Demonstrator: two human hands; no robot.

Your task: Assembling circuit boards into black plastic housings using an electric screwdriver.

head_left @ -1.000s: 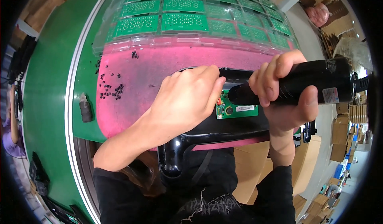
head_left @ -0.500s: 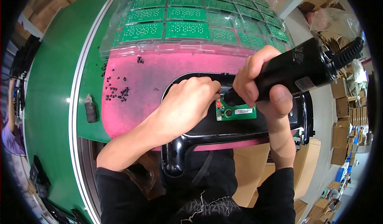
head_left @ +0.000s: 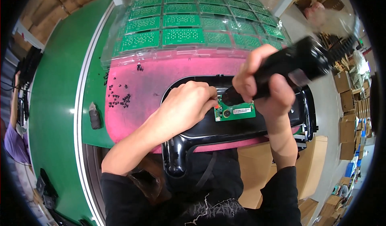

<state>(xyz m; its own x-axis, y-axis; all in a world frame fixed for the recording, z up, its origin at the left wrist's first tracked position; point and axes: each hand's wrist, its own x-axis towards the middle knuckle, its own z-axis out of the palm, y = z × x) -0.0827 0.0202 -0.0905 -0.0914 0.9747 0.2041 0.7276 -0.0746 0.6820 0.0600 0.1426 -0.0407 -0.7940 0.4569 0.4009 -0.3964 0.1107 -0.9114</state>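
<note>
My right hand (head_left: 267, 79) is wrapped around a black electric screwdriver (head_left: 293, 67), held slanting with its cord end up to the right. The screwdriver's nose points down at the top edge of a green circuit board (head_left: 237, 114), which carries an orange-red part, a round dark component and a white label. Beside the board's upper left corner, my left hand (head_left: 193, 101) is closed in a pinch; whatever its fingertips hold is hidden. The board lies inside a glossy black plastic housing (head_left: 193, 125) with a handle-like arm toward me. The screwdriver's tip is hidden.
The housing rests on a pink mat (head_left: 132, 121). Small black screws (head_left: 120, 100) lie scattered at the mat's left. Behind stand clear trays (head_left: 161, 51) of green circuit boards. A dark wrapped object (head_left: 95, 117) sits on the green tabletop (head_left: 56, 89). Cardboard boxes (head_left: 253, 173) stand below.
The screwdriver's body has swung slightly down and to the left and is blurred. Both hands stay near the board's upper edge. The whole view has shifted a little.
</note>
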